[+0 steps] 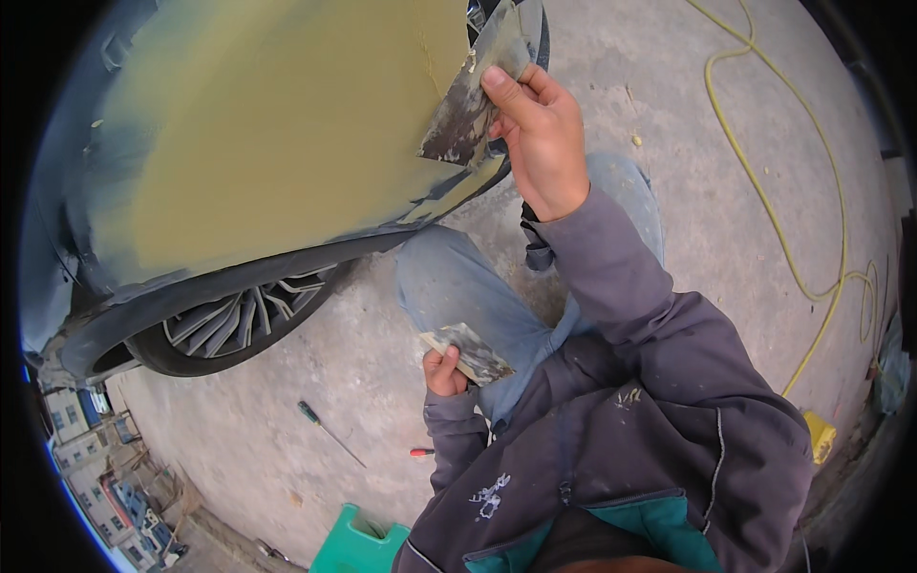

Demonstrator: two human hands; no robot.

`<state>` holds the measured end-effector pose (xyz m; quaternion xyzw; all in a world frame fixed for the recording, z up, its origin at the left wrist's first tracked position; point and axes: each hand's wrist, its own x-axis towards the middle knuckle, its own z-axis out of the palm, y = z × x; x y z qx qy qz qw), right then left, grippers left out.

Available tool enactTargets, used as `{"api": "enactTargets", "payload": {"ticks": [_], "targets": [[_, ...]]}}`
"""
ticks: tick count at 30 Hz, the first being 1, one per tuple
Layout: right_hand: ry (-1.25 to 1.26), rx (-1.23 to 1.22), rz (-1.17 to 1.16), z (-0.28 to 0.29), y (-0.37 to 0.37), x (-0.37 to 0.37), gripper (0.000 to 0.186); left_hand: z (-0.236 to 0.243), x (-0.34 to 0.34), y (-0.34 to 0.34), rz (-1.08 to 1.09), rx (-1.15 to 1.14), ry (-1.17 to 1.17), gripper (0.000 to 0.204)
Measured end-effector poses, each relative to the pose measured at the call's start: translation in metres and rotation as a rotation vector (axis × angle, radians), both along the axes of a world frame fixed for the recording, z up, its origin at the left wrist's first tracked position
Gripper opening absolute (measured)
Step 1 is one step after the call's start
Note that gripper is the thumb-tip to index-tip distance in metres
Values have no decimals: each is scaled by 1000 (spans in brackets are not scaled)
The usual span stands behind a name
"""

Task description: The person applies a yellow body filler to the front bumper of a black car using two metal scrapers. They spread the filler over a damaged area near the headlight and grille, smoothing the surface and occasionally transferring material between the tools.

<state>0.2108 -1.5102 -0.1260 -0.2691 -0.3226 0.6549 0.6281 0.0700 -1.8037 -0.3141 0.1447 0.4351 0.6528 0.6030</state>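
My right hand [546, 143] is closed on a flat metal putty spreader [462, 124], thumb on its face and fingers behind. The blade is smeared grey and tan, and its lower corner lies over the edge of the car panel [258, 143]; I cannot tell if they touch. Yellowish filler covers most of that dark panel, with a thin raised line of it near the spreader. Lower down, by my knee, my left hand [442, 374] grips a smaller flat putty scraper [475, 353], its face streaked with dark and pale residue.
A car wheel [229, 325] sits under the panel's lower edge. On the concrete floor lie a green-handled screwdriver [330, 433] and a red-handled tool [420, 452]. A green plastic stool [349, 544] stands at the bottom. A yellow hose [764, 196] winds along the right.
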Motion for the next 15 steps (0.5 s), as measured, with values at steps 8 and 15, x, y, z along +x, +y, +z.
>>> {"api": "enactTargets", "payload": {"ticks": [8,15], "targets": [[211,256,60,34,12,4,28,10,4,2,26,5,-23,32],[90,342,220,44,35,81,33,10,5,8,5,30,8,32]]}}
